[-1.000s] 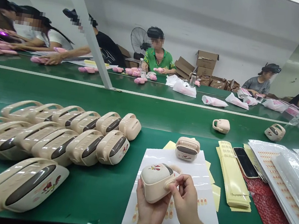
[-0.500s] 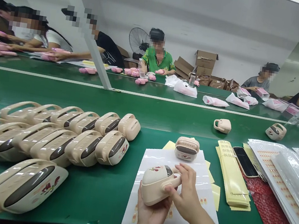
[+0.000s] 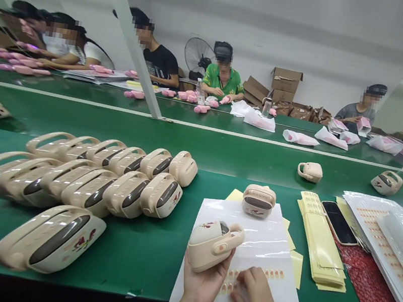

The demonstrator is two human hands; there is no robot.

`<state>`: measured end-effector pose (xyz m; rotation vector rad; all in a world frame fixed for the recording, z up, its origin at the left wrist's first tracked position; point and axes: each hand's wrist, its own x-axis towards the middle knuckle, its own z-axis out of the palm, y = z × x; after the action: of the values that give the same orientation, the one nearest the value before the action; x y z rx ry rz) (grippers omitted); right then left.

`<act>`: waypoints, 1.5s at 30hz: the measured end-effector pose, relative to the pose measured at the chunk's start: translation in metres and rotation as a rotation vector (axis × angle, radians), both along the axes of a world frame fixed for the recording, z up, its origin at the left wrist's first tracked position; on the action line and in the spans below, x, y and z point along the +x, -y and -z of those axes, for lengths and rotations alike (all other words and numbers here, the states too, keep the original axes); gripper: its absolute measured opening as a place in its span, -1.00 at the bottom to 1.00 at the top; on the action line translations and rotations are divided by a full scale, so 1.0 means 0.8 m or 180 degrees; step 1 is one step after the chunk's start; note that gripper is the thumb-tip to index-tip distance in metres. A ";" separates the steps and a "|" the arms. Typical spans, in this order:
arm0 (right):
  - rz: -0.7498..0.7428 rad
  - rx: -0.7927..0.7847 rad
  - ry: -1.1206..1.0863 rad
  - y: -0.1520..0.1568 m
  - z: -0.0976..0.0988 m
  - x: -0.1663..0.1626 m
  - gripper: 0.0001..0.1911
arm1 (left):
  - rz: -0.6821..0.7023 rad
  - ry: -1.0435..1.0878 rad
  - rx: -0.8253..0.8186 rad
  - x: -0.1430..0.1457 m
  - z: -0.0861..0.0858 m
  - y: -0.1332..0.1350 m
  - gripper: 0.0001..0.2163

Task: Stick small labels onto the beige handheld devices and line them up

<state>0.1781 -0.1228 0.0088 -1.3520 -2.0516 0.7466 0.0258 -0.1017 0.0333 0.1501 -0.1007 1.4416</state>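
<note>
My left hand [image 3: 203, 284] cradles a cream-coloured device with a carry handle [image 3: 204, 251] from below, its handle toward the right. A small orange sticker shows on the handle's hinge. My right hand [image 3: 255, 297] is low over a white sticker sheet [image 3: 215, 212], thumb and forefinger pinched at one of the small orange stickers [image 3: 231, 274]; the fingers partly hide it. Another cream device [image 3: 258, 201] with a dark window stands at the sheet's far edge. Several more [image 3: 121, 194] stand in two rows to the left, with one device [image 3: 53, 240] nearer me.
Yellow backing strips [image 3: 318, 246], a phone [image 3: 339, 223], further sticker sheets [image 3: 382, 241] and red bubble wrap [image 3: 367, 284] lie to the right. Two devices sit on the green surface beyond. A slanted post [image 3: 131, 38] rises ahead. Co-workers handle pink items across from me.
My right hand has left the device's handle and come down to the stickers on the sheet. The orange sticker on the hinge now shows. My view has turned slightly left.
</note>
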 end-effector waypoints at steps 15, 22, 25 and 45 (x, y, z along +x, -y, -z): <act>0.0152 -0.0811 0.0273 -0.012 -0.028 -0.014 -0.77 | -0.0510 -0.0588 -0.0581 -0.011 -0.002 0.000 -0.67; 0.0220 -0.1040 -0.1301 -0.046 -0.102 0.016 -0.93 | -0.1945 -0.2493 -0.0444 -0.022 0.017 0.004 -0.25; -0.0175 -0.1099 -0.1458 -0.061 -0.139 0.016 -0.94 | -0.1489 -0.2954 0.0026 -0.026 0.016 0.005 -0.30; -0.0557 -0.1070 -0.0279 -0.058 -0.166 -0.008 -0.84 | -0.1450 -0.4033 0.1405 -0.026 -0.001 0.004 -0.25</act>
<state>0.1714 -0.0767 0.1412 -1.2953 -2.0571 1.2509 0.0046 -0.1051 0.0337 1.4802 0.6965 1.5074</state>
